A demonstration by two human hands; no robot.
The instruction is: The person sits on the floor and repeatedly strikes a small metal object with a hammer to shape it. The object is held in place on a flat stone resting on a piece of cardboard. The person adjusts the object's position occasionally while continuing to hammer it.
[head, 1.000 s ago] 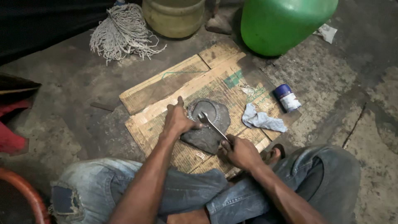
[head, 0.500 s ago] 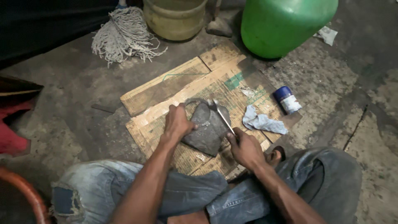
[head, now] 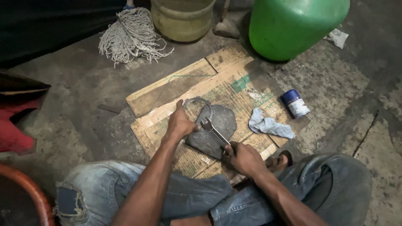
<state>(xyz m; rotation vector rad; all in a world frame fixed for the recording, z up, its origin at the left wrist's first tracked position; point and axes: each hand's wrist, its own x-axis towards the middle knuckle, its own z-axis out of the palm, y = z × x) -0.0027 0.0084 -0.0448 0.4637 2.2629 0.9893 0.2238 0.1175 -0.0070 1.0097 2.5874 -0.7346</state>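
A grey metal part (head: 211,132) is pinned on the cardboard (head: 167,90) by the left hand (head: 181,124), fingers curled on its left edge. Right of it, a spanner (head: 215,133) is gripped by the right hand (head: 244,158); a slip off the fastener could bruise knuckles.

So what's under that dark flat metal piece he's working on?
Flattened cardboard lies under the metal piece, spread over the concrete floor. Whatever sits directly beneath the piece is hidden.

Rough workshop floor: stained concrete (head: 75,88), flattened cardboard (head: 176,86) as mat, spanner (head: 214,132), mop (head: 132,33).
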